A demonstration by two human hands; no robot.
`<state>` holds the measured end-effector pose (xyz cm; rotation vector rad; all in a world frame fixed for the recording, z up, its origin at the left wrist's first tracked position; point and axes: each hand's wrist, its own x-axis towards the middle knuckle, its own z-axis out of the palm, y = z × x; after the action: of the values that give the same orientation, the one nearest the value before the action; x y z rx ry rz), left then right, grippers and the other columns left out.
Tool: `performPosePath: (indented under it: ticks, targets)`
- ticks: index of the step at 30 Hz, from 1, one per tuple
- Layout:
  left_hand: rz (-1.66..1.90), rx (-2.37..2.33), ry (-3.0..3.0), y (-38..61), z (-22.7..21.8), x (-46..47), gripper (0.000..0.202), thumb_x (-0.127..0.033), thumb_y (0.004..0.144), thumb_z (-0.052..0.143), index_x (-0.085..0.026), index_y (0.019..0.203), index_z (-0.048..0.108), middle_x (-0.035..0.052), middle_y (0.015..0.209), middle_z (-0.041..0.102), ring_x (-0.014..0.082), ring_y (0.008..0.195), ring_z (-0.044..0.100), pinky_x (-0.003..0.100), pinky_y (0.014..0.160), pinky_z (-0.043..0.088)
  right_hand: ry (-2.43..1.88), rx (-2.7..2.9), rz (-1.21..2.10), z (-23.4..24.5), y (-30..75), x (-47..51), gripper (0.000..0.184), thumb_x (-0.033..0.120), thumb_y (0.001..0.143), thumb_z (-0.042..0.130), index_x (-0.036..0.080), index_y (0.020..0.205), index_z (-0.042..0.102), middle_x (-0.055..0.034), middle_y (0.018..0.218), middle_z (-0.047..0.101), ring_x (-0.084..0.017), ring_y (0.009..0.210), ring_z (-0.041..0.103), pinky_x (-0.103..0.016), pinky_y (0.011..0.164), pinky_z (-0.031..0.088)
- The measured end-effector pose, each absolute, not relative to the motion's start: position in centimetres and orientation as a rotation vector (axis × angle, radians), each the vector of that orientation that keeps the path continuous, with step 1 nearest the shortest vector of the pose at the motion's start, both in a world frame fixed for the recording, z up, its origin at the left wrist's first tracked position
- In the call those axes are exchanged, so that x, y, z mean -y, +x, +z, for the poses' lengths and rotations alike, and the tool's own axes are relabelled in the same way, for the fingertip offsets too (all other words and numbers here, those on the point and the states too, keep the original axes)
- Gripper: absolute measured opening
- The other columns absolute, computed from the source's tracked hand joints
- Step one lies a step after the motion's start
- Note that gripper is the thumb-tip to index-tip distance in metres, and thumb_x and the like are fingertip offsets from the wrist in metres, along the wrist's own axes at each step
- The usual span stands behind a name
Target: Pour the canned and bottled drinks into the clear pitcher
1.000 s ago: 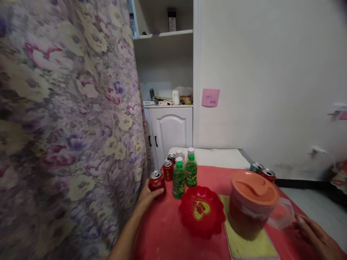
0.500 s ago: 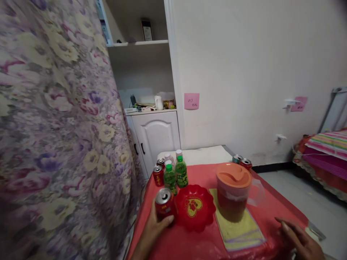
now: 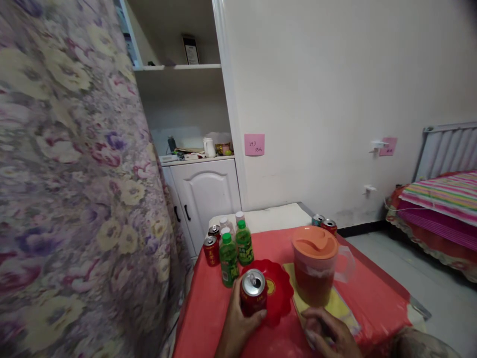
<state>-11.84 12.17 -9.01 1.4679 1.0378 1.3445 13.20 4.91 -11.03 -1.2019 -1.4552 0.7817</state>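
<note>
My left hand [image 3: 240, 325] is wrapped round an opened red drink can [image 3: 253, 297], held upright over the near left edge of a red scalloped plate [image 3: 280, 293] on the red tablecloth. My right hand [image 3: 328, 335] lies low on the cloth just right of the plate, near the front corner of a yellow-green mat [image 3: 337, 306]; its fingers are curled and I cannot make out anything in them. A clear pitcher [image 3: 316, 266] with an orange lid and brown liquid stands on that mat.
Two green bottles [image 3: 235, 251], red cans [image 3: 211, 249] and white-capped bottles are grouped at the table's back left; two more cans [image 3: 324, 223] sit at the back right. A flowered curtain [image 3: 74, 199] hangs close on the left. A bed [image 3: 439, 209] stands to the right.
My left hand carried the red can from the table's left edge to the plate. My right hand moved left from the table's right side to beside the plate. The view swung right.
</note>
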Motion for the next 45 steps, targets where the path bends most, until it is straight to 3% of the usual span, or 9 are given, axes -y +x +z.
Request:
performPosePath:
  ticks: [2, 5, 8, 11, 17, 23, 28, 34, 45]
  targets:
    - [1.347, -1.053, 1.489, -11.5, -8.7, -12.1, 0.098, -0.050, 0.051, 0.086, -0.015, 0.131, 0.043, 0.0206, 0.137, 0.054, 0.0405, 0.134, 0.046, 0.053, 0.116, 0.032, -1.129, 1.508, 0.776, -9.9, 11.8, -5.7, 0.033, 0.036, 0.079, 0.066, 0.025, 0.110, 0.071, -0.0054, 0.091, 0.076, -0.021, 0.078, 0.070, -0.027, 0.069, 0.056]
    - [1.324, -1.055, 1.498, -11.0, -8.2, -11.7, 0.097, -0.047, 0.052, 0.086, -0.014, 0.131, 0.041, 0.0224, 0.139, 0.052, 0.0407, 0.135, 0.046, 0.054, 0.116, 0.031, -1.062, 1.559, 0.779, -8.6, 9.7, -6.8, 0.057, 0.030, 0.074, 0.072, 0.025, 0.129, 0.061, -0.0103, 0.124, 0.070, -0.026, 0.107, 0.068, -0.033, 0.089, 0.056]
    - [1.299, -1.100, 1.458, -10.5, -7.6, -11.2, 0.097, -0.041, 0.051, 0.086, -0.015, 0.132, 0.040, 0.0229, 0.142, 0.052, 0.0400, 0.137, 0.045, 0.053, 0.116, 0.031, -1.028, 1.551, 0.806, -7.7, 7.6, -7.4, 0.068, 0.030, 0.072, 0.073, 0.023, 0.137, 0.054, -0.0132, 0.140, 0.059, -0.028, 0.127, 0.058, -0.038, 0.104, 0.049]
    - [1.258, -1.125, 1.444, -10.0, -7.3, -10.8, 0.096, -0.039, 0.051, 0.086, -0.015, 0.131, 0.040, 0.0231, 0.142, 0.053, 0.0394, 0.137, 0.046, 0.050, 0.117, 0.032, -1.063, 1.484, 0.813, -7.0, 6.2, -7.8, 0.066, 0.026, 0.071, 0.071, 0.021, 0.135, 0.054, -0.0137, 0.140, 0.059, -0.029, 0.128, 0.056, -0.042, 0.108, 0.046]
    - [1.136, -1.022, 1.567, -10.3, -7.4, -10.6, 0.087, -0.045, 0.072, 0.074, -0.016, 0.142, 0.032, 0.0214, 0.153, 0.045, 0.0338, 0.143, 0.040, 0.047, 0.119, 0.031, -1.082, 1.431, 0.849, -6.3, 5.8, -8.3, 0.062, 0.031, 0.071, 0.072, 0.018, 0.130, 0.057, -0.0161, 0.135, 0.063, -0.032, 0.127, 0.057, -0.048, 0.110, 0.044]
    - [1.061, -0.920, 1.570, -11.3, -7.1, -10.8, 0.089, -0.047, 0.070, 0.078, -0.019, 0.145, 0.040, 0.0171, 0.154, 0.047, 0.0357, 0.145, 0.038, 0.050, 0.119, 0.032, -1.103, 1.450, 0.907, -6.3, 6.5, -8.3, 0.067, 0.031, 0.069, 0.073, 0.019, 0.133, 0.057, -0.0157, 0.142, 0.059, -0.034, 0.134, 0.051, -0.049, 0.114, 0.039]
    - [1.118, -0.940, 1.571, -11.4, -7.6, -11.3, 0.090, -0.052, 0.064, 0.082, -0.019, 0.141, 0.048, 0.0174, 0.149, 0.052, 0.0375, 0.140, 0.044, 0.050, 0.116, 0.036, -1.083, 1.484, 0.858, -6.8, 6.6, -8.4, 0.070, 0.028, 0.067, 0.074, 0.020, 0.134, 0.057, -0.0147, 0.140, 0.060, -0.036, 0.134, 0.051, -0.048, 0.113, 0.041]
    - [1.185, -0.946, 1.503, -12.1, -7.4, -11.8, 0.091, -0.045, 0.064, 0.083, -0.019, 0.141, 0.043, 0.0176, 0.149, 0.053, 0.0362, 0.139, 0.045, 0.049, 0.116, 0.036, -1.027, 1.483, 0.827, -9.3, 7.3, -8.6, 0.062, 0.027, 0.075, 0.070, 0.024, 0.135, 0.057, -0.0131, 0.132, 0.065, -0.030, 0.117, 0.064, -0.040, 0.098, 0.053]
    - [1.173, -0.918, 1.412, -12.0, -8.3, -12.8, 0.099, -0.049, 0.056, 0.086, -0.017, 0.139, 0.043, 0.0203, 0.142, 0.058, 0.0388, 0.131, 0.054, 0.051, 0.110, 0.043, -0.970, 1.561, 0.835, -11.1, 7.1, -8.8, 0.060, 0.023, 0.070, 0.069, 0.025, 0.130, 0.059, -0.0103, 0.118, 0.068, -0.027, 0.100, 0.068, -0.038, 0.083, 0.056]
